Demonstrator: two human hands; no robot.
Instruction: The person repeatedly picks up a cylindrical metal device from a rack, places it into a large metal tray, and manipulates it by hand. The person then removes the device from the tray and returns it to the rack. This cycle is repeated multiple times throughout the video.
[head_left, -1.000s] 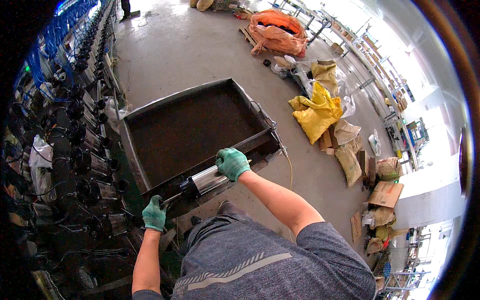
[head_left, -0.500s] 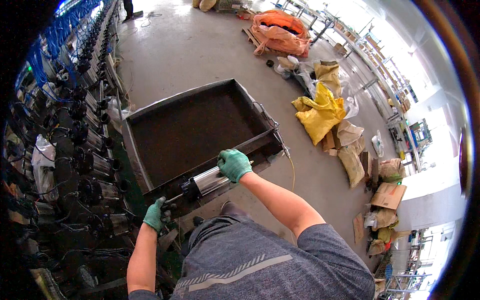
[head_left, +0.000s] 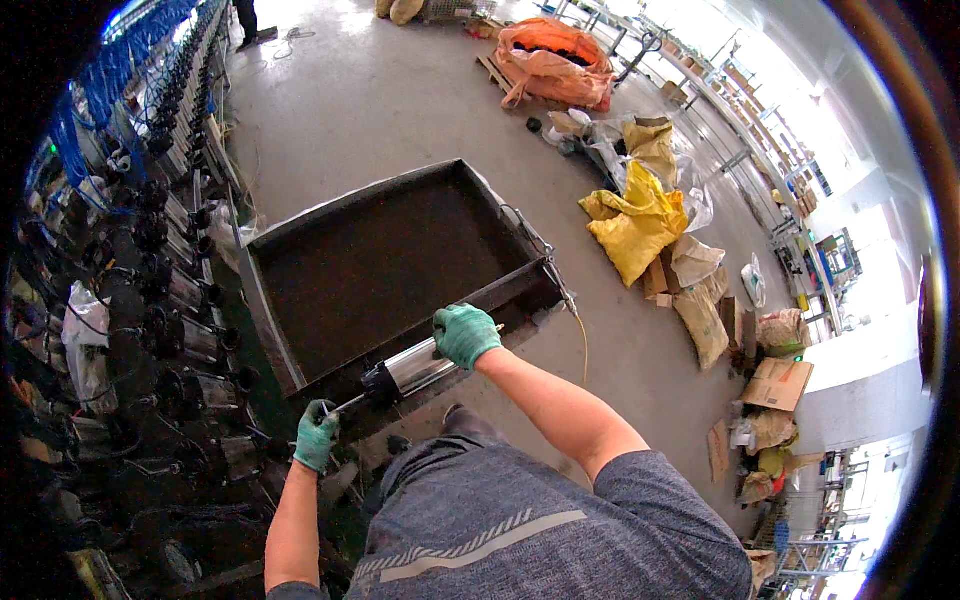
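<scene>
A shiny metal cylinder (head_left: 416, 369) with a black end cap (head_left: 379, 382) lies slantwise along the near edge of a dark, shallow metal tray (head_left: 385, 255). Wrapped over its right end is my right hand (head_left: 467, 336), in a green glove, closed on it. A thin metal rod (head_left: 349, 404) juts from the black cap toward the lower left. My left hand (head_left: 316, 437), gloved in green too, is closed at the outer end of this rod. Its fingertips are dark and partly hidden, but they appear to pinch the rod.
Rows of similar metal cylinders (head_left: 200, 340) with black ends and cables crowd the left side. A hose fitting with a yellow hose (head_left: 583, 345) hangs at the tray's right corner. Yellow sacks (head_left: 640, 225), cardboard (head_left: 778, 384) and a large orange bag (head_left: 555, 70) stand on the floor to the right.
My left hand has turned and now sits more upright at the rod, and its forearm has shifted slightly right. My right hand keeps its hold on the cylinder. The view has shifted a little.
</scene>
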